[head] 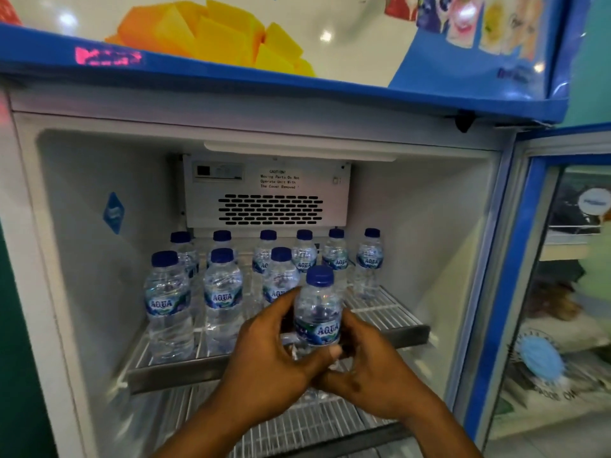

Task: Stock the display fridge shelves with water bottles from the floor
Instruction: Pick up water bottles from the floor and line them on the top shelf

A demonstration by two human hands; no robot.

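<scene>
Step in hand is judged as placing: one water bottle [318,312] is held upright at the front edge of the upper shelf [387,309] inside the display fridge [82,226]. The bottle is gripped by both hands; left hand [274,355] is curled round its left side and lower body, with the thumb laid across the front below the label; right hand [368,370] is curled round the right side. The bottle's base is hidden by the hands, so whether it is already set on the wire cannot be told.

Shelf stock: a back row [369,259] of six capped bottles is stood below the vented panel [267,193]; a front row [222,299] of three is stood on the left and middle. The held bottle is positioned just right of the third, in what reads as the fourth front slot. Bare wire is seen to the right of it; the lower shelf [314,424] is shown without bottles in the visible part. The door [525,259] is swung open on the right.

Next move, as judged: the bottle is to be lowered flat onto the wire, kept in line with the front row and clear of its neighbour; both grips are then to be released and the hands drawn back without tipping it. The floor supply is out of view. Task is judged partly done; much shelf space is left.
</scene>
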